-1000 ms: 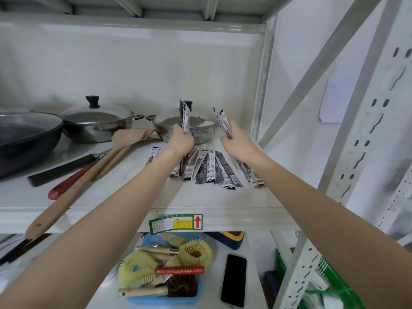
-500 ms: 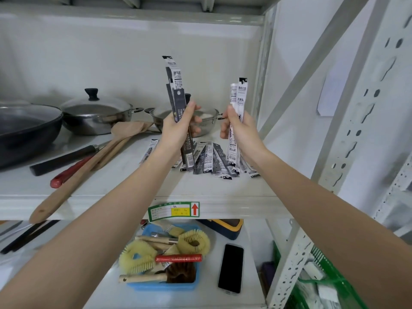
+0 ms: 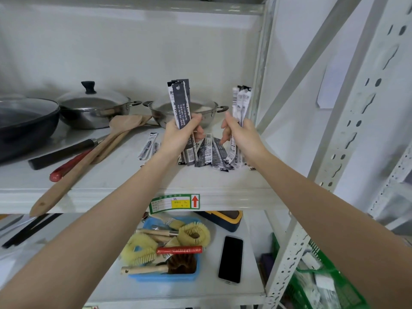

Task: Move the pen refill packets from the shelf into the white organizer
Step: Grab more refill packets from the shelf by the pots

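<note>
My left hand (image 3: 181, 133) grips a bundle of dark grey pen refill packets (image 3: 180, 101), held upright above the white shelf (image 3: 124, 175). My right hand (image 3: 239, 133) grips a second bundle of white and black packets (image 3: 240, 102), also upright. Between and below both hands, several more packets (image 3: 208, 152) lie fanned out on the shelf. Two loose packets (image 3: 149, 146) lie further left. No white organizer is in view.
Two lidded steel pots (image 3: 95, 108) (image 3: 207, 110), a dark pan (image 3: 24, 121), wooden spatulas (image 3: 93, 152) and a red-handled tool (image 3: 69, 163) share the shelf. Below sit a blue tray of brushes (image 3: 167, 248), a phone (image 3: 230, 259) and a green basket (image 3: 323, 277). A slanted metal brace (image 3: 312, 56) stands right.
Both hands lifted their packet bundles off the shelf pile and turned them upright; since half a second ago they hold nearly the same pose, the left bundle slightly lower.
</note>
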